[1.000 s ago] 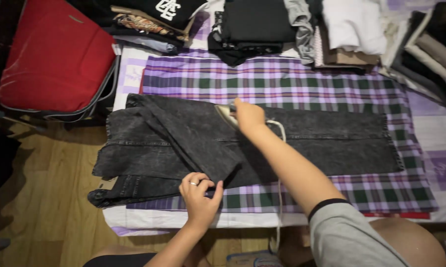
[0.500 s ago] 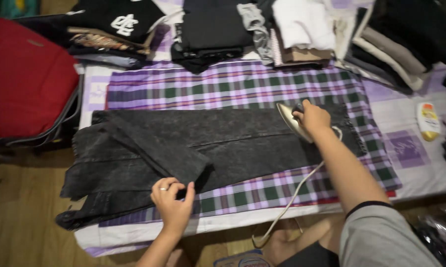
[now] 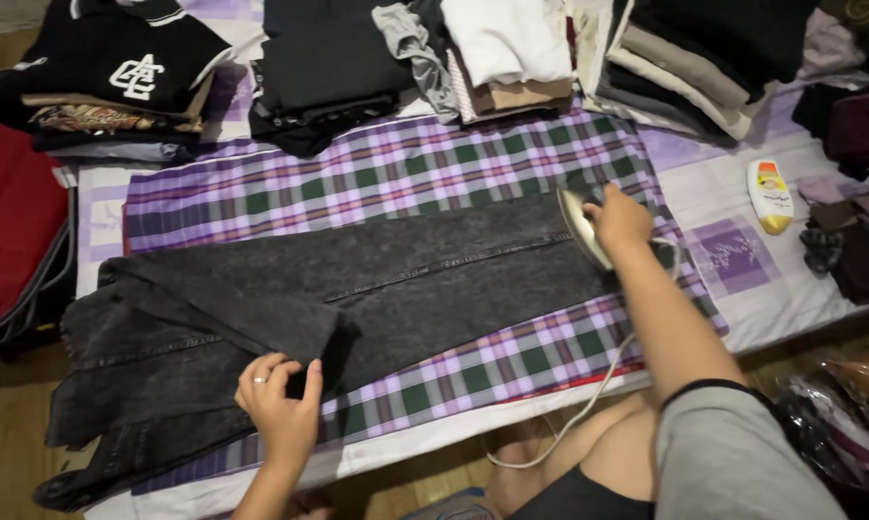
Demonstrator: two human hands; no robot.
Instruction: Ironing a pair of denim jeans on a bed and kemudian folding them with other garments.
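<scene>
So the biggest thing here is the plaid cloth [image 3: 405,169], purple, green and white checks, spread flat over a pale sheet on a low bed or mat. On top of it lie the dark grey jeans [image 3: 376,289], washed-out speckled denim with a raised seam running lengthwise; the waist end hangs off the left edge, and one leg is folded back over at the left.

Off to the left there's a red suitcase [image 3: 11,231], soft-sided with a grey zip edge. Along the top sit stacks of folded clothes [image 3: 511,48], black, white, grey and beige, plus a black top with a white emblem.

The right hand [image 3: 619,218] is clenched around the handle of the iron [image 3: 583,224], which has a shiny pointed soleplate and sits on the jeans near the hem end. A white cord [image 3: 588,404] trails from it down over the bed edge.

The left hand [image 3: 280,409], ring on one finger, has its fingers curled loosely over the folded edge of the jeans, pinning it down.

Smallest bit: a yellow and white bottle [image 3: 769,195] with an orange label patch, lying flat on the sheet at right.
</scene>
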